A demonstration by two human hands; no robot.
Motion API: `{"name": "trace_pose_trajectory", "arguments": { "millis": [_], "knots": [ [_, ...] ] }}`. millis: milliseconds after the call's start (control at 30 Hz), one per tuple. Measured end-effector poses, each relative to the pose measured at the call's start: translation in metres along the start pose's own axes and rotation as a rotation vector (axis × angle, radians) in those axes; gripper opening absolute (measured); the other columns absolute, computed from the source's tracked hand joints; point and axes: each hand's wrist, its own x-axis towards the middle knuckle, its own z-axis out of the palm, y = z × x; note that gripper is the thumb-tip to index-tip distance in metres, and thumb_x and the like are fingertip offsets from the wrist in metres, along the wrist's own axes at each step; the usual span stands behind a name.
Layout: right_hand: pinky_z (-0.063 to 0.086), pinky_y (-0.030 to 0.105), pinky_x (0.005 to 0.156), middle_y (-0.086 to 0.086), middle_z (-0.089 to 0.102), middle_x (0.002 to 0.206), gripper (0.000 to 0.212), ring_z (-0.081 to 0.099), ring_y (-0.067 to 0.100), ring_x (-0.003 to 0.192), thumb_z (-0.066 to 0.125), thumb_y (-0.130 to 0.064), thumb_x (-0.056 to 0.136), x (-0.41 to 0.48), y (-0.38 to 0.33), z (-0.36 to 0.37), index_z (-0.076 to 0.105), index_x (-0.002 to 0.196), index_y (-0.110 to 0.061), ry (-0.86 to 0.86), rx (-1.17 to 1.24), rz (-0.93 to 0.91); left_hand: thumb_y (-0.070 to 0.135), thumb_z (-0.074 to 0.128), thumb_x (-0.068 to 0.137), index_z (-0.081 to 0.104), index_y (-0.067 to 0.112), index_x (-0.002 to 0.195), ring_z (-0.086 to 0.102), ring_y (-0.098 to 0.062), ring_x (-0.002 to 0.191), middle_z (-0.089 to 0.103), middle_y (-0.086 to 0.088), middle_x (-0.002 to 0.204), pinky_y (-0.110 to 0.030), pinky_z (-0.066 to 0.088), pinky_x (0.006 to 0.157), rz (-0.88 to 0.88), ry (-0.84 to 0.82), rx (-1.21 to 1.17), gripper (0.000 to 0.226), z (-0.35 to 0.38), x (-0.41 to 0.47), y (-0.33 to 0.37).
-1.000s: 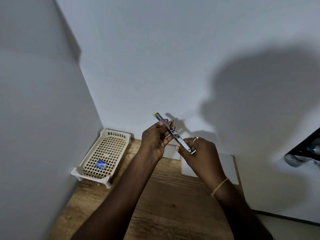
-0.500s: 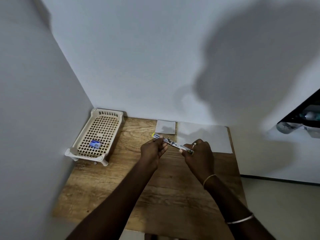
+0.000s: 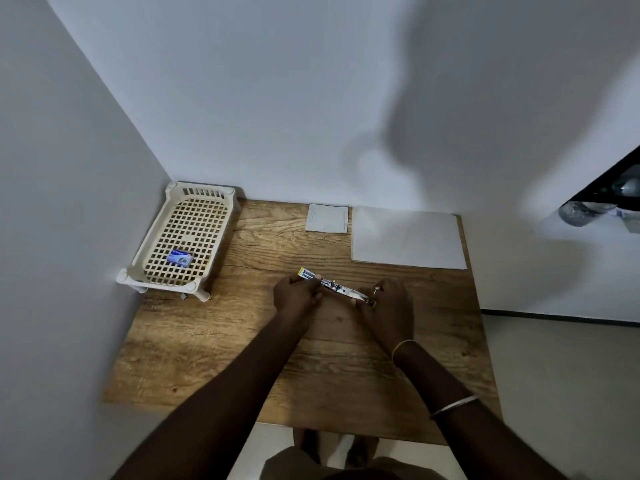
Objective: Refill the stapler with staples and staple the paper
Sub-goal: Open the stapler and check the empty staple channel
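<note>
So the stapler [image 3: 337,289] is swung open into one long thin strip and held by both ends just over the wooden table [image 3: 346,375]. Can't tell if it's touching the wood or hovering a hair above it. Its long axis runs slantwise, with the yellow-tipped end away and to the left and the other end nearer and to the right. The left hand [image 3: 294,294] has its fingers curled and pinched on the yellow end. The right hand [image 3: 388,303] is curled round the opposite end, so both are clamped on it and nothing's free. What matters for the refill, I reckon, is the little blue staple box [image 3: 180,257]. It's well off to the left of the stapler and a bit farther back, lying in a cream lattice basket [image 3: 204,192], so the left hand is the closer one, but it'd have to let go first. Beyond the stapler and to its right lies the white paper [image 3: 407,237], flat. A smaller white card [image 3: 327,218] sits straight behind the stapler. Plain white walls close in behind and to the left of it. The light is dim, with big shadows.
</note>
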Motion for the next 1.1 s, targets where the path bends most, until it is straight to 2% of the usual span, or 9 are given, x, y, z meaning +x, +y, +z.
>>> {"name": "trace_pose_trajectory", "arguments": {
  "millis": [67,200,533,667,767,867,967,1033,1100],
  "knots": [
    [0.043,0.039,0.075,0.001,0.06,0.087,0.027,0.056,0.026,0.092,0.079,-0.04,0.079,-0.001,0.003,0.004,0.08,0.104,-0.031,-0.032,0.016,0.021,0.003,0.082,0.078,0.068,-0.002,0.093,0.068,-0.024,0.072,0.071,-0.018,0.087,-0.038,0.059,0.072,-0.003,0.016,0.022,0.021,-0.001,0.002,-0.005],
    [0.042,0.038,0.079,-0.001,0.059,0.092,0.027,0.055,0.024,0.097,0.076,-0.039,0.083,-0.006,0.008,0.011,0.078,0.109,-0.032,-0.062,0.042,0.027,0.004,0.084,0.077,0.068,0.006,0.078,0.067,-0.023,0.068,0.071,-0.017,0.081,-0.037,0.058,0.07,-0.001,0.019,0.072,0.016,-0.003,0.005,-0.011],
    [0.028,0.032,0.071,-0.005,0.056,0.086,0.023,0.053,0.021,0.087,0.076,-0.041,0.082,-0.04,0.033,0.021,0.078,0.104,-0.034,-0.063,0.048,-0.02,0.003,0.086,0.074,0.069,0.006,0.084,0.07,-0.021,0.071,0.072,-0.015,0.084,-0.029,0.059,0.061,-0.042,-0.022,0.133,0.02,-0.03,-0.01,-0.037],
    [0.034,0.033,0.072,-0.004,0.058,0.085,0.023,0.056,0.022,0.085,0.078,-0.04,0.082,-0.058,0.039,0.026,0.079,0.103,-0.03,-0.057,0.083,-0.051,0.002,0.087,0.072,0.06,0.01,0.094,0.07,-0.023,0.069,0.072,-0.017,0.089,-0.035,0.06,0.064,-0.008,0.003,0.135,0.035,-0.04,-0.017,-0.047],
    [0.032,0.033,0.072,-0.003,0.058,0.086,0.025,0.056,0.022,0.085,0.075,-0.041,0.083,-0.067,0.041,0.03,0.079,0.103,-0.027,-0.049,0.1,-0.065,0.004,0.087,0.072,0.059,0.006,0.101,0.072,-0.028,0.072,0.074,-0.023,0.095,-0.046,0.061,0.073,0.047,0.003,0.198,0.041,-0.044,-0.018,-0.053],
    [0.033,0.033,0.073,-0.002,0.059,0.086,0.025,0.056,0.021,0.086,0.075,-0.04,0.084,-0.067,0.041,0.033,0.079,0.104,-0.026,-0.052,0.115,-0.06,0.013,0.088,0.072,0.059,0.009,0.102,0.075,-0.031,0.075,0.075,-0.017,0.089,-0.052,0.061,0.077,0.132,0.01,0.318,0.041,-0.047,-0.019,-0.054],
    [0.04,0.036,0.074,-0.002,0.06,0.088,0.026,0.056,0.02,0.087,0.08,-0.037,0.082,-0.067,0.041,0.036,0.078,0.105,-0.025,-0.066,0.122,-0.045,0.029,0.09,0.069,0.062,0.02,0.093,0.074,-0.021,0.072,0.074,-0.004,0.081,-0.036,0.058,0.072,0.245,0.052,0.524,0.038,-0.05,-0.022,-0.052],
    [0.042,0.037,0.076,-0.002,0.061,0.09,0.027,0.055,0.02,0.088,0.079,-0.039,0.082,-0.067,0.043,0.038,0.078,0.106,-0.026,-0.078,0.114,-0.04,0.034,0.09,0.067,0.064,0.022,0.089,0.07,-0.01,0.069,0.072,0.004,0.076,-0.013,0.048,0.061,0.297,0.07,0.59,0.037,-0.051,-0.023,-0.05],
    [0.043,0.037,0.075,-0.003,0.06,0.09,0.027,0.055,0.019,0.087,0.08,-0.038,0.082,-0.068,0.044,0.039,0.078,0.106,-0.026,-0.076,0.118,-0.041,0.035,0.09,0.067,0.065,0.024,0.087,0.064,0.0,0.067,0.069,0.008,0.073,-0.005,0.042,0.057,0.341,0.071,0.636,0.034,-0.052,-0.025,-0.048]
  ]
}}
